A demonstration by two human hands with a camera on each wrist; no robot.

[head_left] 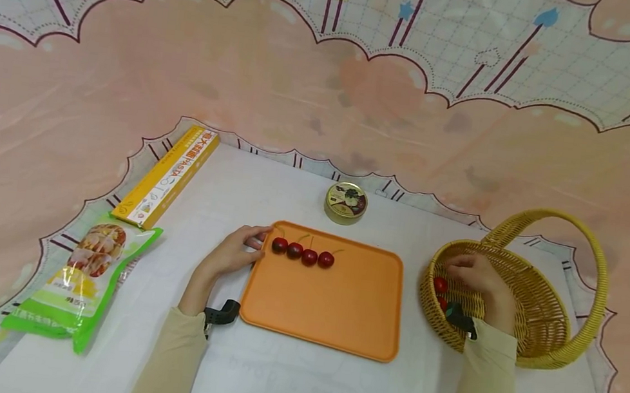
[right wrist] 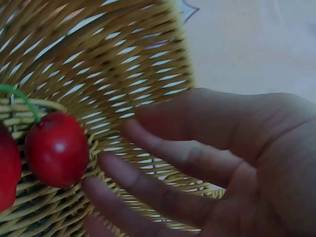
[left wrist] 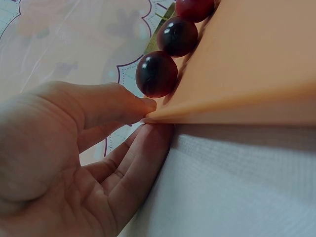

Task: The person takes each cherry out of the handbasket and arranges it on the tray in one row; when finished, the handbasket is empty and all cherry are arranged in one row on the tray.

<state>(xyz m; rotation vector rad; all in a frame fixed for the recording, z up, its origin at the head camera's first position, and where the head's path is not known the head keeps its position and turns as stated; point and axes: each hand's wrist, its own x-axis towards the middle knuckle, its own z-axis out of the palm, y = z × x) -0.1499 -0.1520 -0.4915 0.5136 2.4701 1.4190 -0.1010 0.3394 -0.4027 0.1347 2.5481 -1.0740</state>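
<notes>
Cherries (head_left: pixel 310 258): four in a row on one orange tray (head_left: pixel 325 308), two visible in one wicker basket (head_left: pixel 538 306). Also one round tin (head_left: pixel 346 201), one pasta box (head_left: pixel 168 176), one green food bag (head_left: pixel 83 280). Pinching tray near far-left corner with left hand (head_left: pixel 235 249), beside end cherry. In basket with loosely spread right hand (head_left: pixel 477 276), gripping nothing, near cherries.

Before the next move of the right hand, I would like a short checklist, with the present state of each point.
1. Left hand grips the edge of the tray: ok.
2. Four cherries stand in a row on the tray: ok.
3. Tray has bare room toward the basket: ok.
4. Cherries available inside the basket, two visible: ok.
5. Right hand holds a cherry: not ok, none gripped.
6. Right fingertips touch the nearest cherry: cannot tell.
</notes>
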